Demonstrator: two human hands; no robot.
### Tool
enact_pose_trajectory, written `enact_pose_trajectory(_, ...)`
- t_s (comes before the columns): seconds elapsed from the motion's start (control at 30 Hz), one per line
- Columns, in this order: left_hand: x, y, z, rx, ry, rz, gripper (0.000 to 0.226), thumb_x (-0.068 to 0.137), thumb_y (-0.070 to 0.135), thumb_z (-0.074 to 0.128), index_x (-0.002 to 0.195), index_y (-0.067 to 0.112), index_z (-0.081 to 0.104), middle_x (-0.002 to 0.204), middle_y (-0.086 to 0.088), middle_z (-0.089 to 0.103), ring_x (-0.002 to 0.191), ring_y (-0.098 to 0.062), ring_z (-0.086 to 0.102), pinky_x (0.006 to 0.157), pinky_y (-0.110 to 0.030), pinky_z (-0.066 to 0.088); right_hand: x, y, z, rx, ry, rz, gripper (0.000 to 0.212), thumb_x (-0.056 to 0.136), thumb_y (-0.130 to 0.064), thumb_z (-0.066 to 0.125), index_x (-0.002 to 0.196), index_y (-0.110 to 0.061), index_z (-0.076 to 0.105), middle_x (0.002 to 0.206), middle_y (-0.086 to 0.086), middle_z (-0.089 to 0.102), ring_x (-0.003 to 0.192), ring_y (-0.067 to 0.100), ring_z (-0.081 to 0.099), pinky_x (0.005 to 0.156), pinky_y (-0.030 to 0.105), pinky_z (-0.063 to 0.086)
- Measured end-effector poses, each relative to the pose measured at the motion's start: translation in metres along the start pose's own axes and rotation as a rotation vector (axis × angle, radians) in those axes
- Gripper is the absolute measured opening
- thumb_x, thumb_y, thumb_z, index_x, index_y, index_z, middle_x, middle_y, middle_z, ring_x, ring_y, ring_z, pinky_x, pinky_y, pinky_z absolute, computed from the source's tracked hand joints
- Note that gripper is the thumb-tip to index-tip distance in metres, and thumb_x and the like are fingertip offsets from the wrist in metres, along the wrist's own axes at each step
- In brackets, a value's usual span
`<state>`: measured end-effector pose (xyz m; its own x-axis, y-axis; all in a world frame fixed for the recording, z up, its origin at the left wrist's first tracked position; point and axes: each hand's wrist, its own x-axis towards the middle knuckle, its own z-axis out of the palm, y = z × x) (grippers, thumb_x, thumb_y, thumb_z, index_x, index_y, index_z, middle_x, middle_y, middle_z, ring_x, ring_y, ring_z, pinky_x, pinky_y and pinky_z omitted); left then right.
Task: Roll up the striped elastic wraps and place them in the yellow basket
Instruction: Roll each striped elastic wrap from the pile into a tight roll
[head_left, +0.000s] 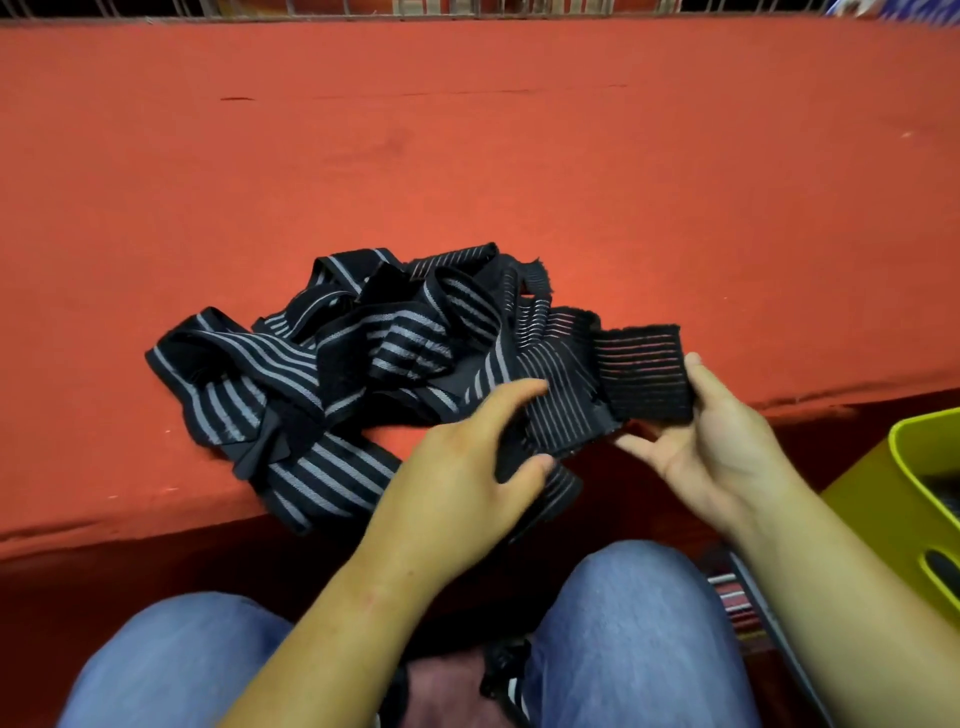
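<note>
A tangled heap of black elastic wraps with grey stripes (322, 364) lies at the near edge of the red surface (467, 166). One thinner wrap with pinkish stripes (566, 400) stretches out of the heap to the right. My left hand (467, 467) pinches this wrap between thumb and fingers at its middle. My right hand (711, 447) holds the wrap's free end (644, 369) between thumb and fingers, palm up. The yellow basket (904, 467) stands at the right edge, partly cut off, with something dark inside.
My knees in blue jeans (634, 639) sit below the red surface's front edge. A striped cloth (732, 597) lies on the floor beside the basket. A metal railing (467, 8) runs along the far edge.
</note>
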<state>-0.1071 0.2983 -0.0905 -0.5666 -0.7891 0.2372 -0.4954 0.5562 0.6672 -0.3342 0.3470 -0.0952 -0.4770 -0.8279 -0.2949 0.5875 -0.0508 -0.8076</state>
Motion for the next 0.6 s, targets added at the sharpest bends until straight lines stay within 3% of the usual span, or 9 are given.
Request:
enact_pose_trajectory(0.1,0.019,0.013,0.019,0.145,-0.086,0.023,0.076,0.090,0.055,0.066,0.155,0.049,0.027,0.092,-0.001,0.074,0.091,-0.021,0.070,0.085,-0.041,0.058,-0.003,0.003,0.008,-0.011,-0.014,-0.001,0.050,0.110,-0.043,0.039,0.137,-0.008,0.063,0.123,0.014,0.075,0.110,0.024,0.075,0.099,0.050,0.057)
enact_pose_trajectory(0.2,0.036,0.016,0.033,0.306,-0.134,-0.008,0.074,0.093,0.060,0.061,0.156,0.044,0.027,0.116,-0.004,0.073,0.115,-0.031,0.066,0.092,-0.044,0.056,-0.006,0.005,0.014,-0.033,-0.011,-0.003,0.053,0.110,-0.043,0.038,0.139,-0.004,0.061,0.124,0.017,0.074,0.112,0.026,0.074,0.102,0.043,0.056)
enact_pose_trajectory(0.3,0.043,0.017,0.044,0.413,-0.150,-0.043,0.054,0.098,0.057,0.056,0.147,0.038,0.044,0.124,-0.005,0.069,0.116,-0.035,0.065,0.089,-0.043,0.054,-0.006,0.003,0.017,0.031,-0.047,-0.042,0.054,0.108,-0.041,0.041,0.137,0.000,0.060,0.125,0.020,0.073,0.119,0.030,0.071,0.101,0.041,0.057)
enact_pose_trajectory(0.43,0.050,0.013,0.051,0.413,-0.157,-0.099,0.043,0.099,0.054,0.056,0.138,0.037,0.055,0.125,-0.003,0.067,0.118,-0.032,0.064,0.089,-0.042,0.052,-0.010,-0.033,0.026,0.148,-0.064,-0.222,0.058,0.089,-0.045,0.051,0.129,-0.005,0.065,0.123,0.014,0.072,0.125,0.026,0.064,0.111,0.043,0.050)
enact_pose_trajectory(0.5,0.049,0.010,0.052,0.367,-0.153,-0.110,0.041,0.099,0.052,0.058,0.138,0.038,0.056,0.126,0.000,0.067,0.120,-0.029,0.062,0.091,-0.042,0.052,-0.016,-0.055,0.025,0.201,-0.060,-0.269,0.051,0.091,-0.046,0.049,0.121,-0.011,0.069,0.122,0.010,0.073,0.126,0.024,0.064,0.111,0.045,0.050)
enact_pose_trajectory(0.6,0.051,0.010,0.051,0.334,-0.150,-0.140,0.042,0.098,0.052,0.058,0.138,0.039,0.056,0.127,0.002,0.069,0.122,-0.028,0.062,0.092,-0.043,0.054,-0.033,-0.084,0.022,0.292,-0.202,-0.236,0.055,0.105,-0.049,0.037,0.112,-0.011,0.076,0.125,0.010,0.073,0.130,0.027,0.064,0.108,0.050,0.051)
